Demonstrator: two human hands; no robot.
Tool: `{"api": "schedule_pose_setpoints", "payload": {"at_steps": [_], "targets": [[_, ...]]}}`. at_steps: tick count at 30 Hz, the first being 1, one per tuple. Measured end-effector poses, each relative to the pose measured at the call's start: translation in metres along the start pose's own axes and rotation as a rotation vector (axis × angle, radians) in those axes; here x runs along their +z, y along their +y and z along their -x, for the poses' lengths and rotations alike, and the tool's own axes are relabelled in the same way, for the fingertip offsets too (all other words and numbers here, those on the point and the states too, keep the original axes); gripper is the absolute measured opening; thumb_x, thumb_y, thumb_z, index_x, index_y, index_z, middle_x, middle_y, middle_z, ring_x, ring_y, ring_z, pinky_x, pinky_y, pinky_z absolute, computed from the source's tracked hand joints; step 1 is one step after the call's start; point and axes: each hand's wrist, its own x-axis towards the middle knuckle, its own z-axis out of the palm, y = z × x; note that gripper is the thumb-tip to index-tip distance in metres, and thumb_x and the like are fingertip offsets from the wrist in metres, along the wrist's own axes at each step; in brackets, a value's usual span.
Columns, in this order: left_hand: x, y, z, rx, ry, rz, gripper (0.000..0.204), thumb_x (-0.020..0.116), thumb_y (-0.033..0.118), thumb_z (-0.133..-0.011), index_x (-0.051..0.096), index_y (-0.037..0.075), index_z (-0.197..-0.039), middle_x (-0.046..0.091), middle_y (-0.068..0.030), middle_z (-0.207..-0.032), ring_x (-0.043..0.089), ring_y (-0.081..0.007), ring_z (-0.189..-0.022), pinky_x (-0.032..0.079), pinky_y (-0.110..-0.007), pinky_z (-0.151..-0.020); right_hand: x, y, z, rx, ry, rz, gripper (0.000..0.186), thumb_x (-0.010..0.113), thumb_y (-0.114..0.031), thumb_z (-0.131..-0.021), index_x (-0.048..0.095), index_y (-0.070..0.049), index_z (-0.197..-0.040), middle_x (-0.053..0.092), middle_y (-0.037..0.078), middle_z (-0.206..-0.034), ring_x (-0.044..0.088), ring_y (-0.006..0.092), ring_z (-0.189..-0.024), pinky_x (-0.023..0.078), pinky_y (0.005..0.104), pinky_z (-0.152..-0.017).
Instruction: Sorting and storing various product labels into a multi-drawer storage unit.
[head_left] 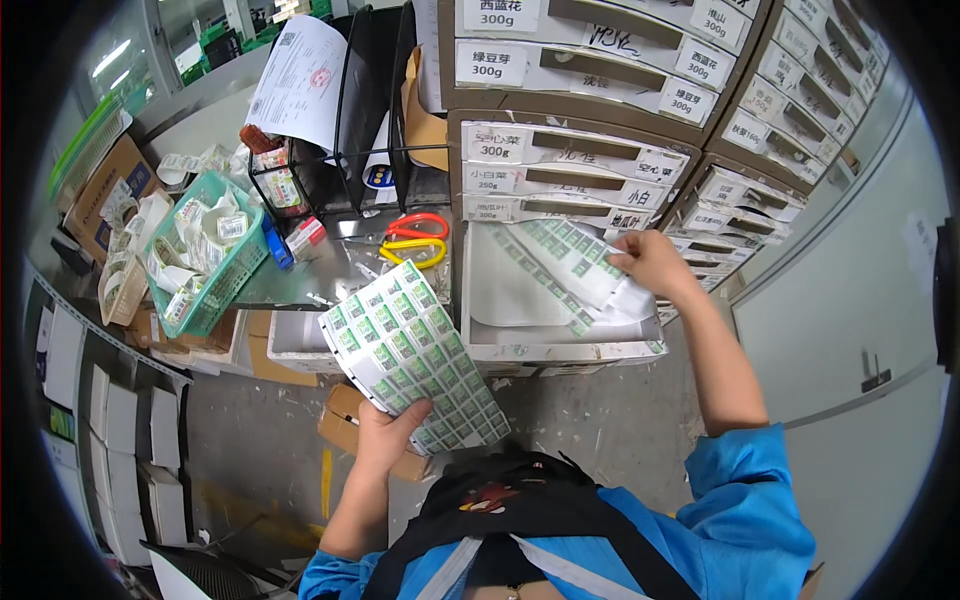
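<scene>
My left hand (390, 432) grips a sheet of green-and-white printed labels (415, 365) by its lower edge, thumb on top, tilted up in front of me. Over a pulled-out white drawer (560, 352), my right hand (645, 264) pinches the right side of some partly used label sheets (590, 275). Rows of green labels remain along parts of these sheets, and the rest is bare white backing. They lie partly inside the drawer, on a pale sheet at its bottom.
Stacked labelled drawers (575, 160) rise behind the open one. On the metal bench lie red-and-yellow-handled scissors (417, 240) and a blue object (277, 243), beside a green basket (205, 255) of label rolls. A black wire rack (345, 150) holds papers. A grey cabinet door (850, 330) stands right.
</scene>
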Motion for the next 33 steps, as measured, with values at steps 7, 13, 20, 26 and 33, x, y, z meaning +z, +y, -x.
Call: {"api": "schedule_pose_setpoints", "payload": {"at_steps": [7, 13, 20, 26, 33], "targets": [[0.003, 0.005, -0.003, -0.051, 0.003, 0.045, 0.028, 0.065, 0.0, -0.078, 0.061, -0.002, -0.105, 0.064, -0.0064, -0.1, 0.058, -0.0122, -0.088, 0.046, -0.027, -0.078, -0.018, 0.022, 0.021, 0.223, -0.034, -0.659, 0.034, 0.062, -0.031, -0.086, 0.063, 0.003, -0.085, 0.061, 0.007, -0.065, 0.055, 0.0133, -0.052, 0.042, 0.0244, -0.048], [0.006, 0.009, -0.005, -0.124, 0.011, 0.271, 0.031, 0.063, 0.001, -0.079, 0.058, -0.001, -0.109, 0.063, -0.0071, -0.104, 0.058, -0.014, -0.093, 0.045, -0.028, -0.083, -0.002, 0.03, 0.058, 0.452, -0.271, -0.985, 0.038, 0.062, -0.033, -0.086, 0.06, 0.004, -0.096, 0.059, 0.004, -0.068, 0.047, 0.0079, -0.045, 0.036, 0.0224, -0.04], [0.007, 0.009, -0.005, -0.131, -0.01, 0.226, 0.031, 0.062, 0.001, -0.08, 0.057, -0.001, -0.11, 0.062, -0.0074, -0.106, 0.058, -0.0142, -0.093, 0.045, -0.029, -0.083, -0.012, 0.014, 0.07, 0.205, 0.016, -0.377, 0.057, 0.047, -0.051, -0.089, 0.063, 0.003, -0.097, 0.063, 0.01, -0.083, 0.056, 0.0139, -0.075, 0.045, 0.0268, -0.068], [0.011, 0.007, -0.004, -0.19, -0.035, 0.188, 0.034, 0.061, -0.001, -0.079, 0.056, 0.0, -0.112, 0.062, -0.0077, -0.107, 0.058, -0.0157, -0.095, 0.044, -0.03, -0.085, -0.059, 0.015, 0.065, -0.029, 0.015, -0.133, 0.053, 0.042, -0.046, -0.093, 0.058, 0.003, -0.106, 0.063, 0.008, -0.084, 0.059, 0.0123, -0.071, 0.048, 0.0251, -0.068], [0.009, 0.001, -0.006, -0.172, -0.031, 0.182, 0.035, 0.06, -0.001, -0.078, 0.056, 0.001, -0.112, 0.062, -0.0076, -0.106, 0.059, -0.0166, -0.094, 0.044, -0.031, -0.085, -0.059, -0.004, 0.055, -0.021, 0.057, -0.294, 0.03, 0.067, -0.014, -0.081, 0.058, -0.001, -0.106, 0.043, -0.006, -0.06, 0.036, 0.0043, -0.055, 0.032, 0.022, -0.049]]}}
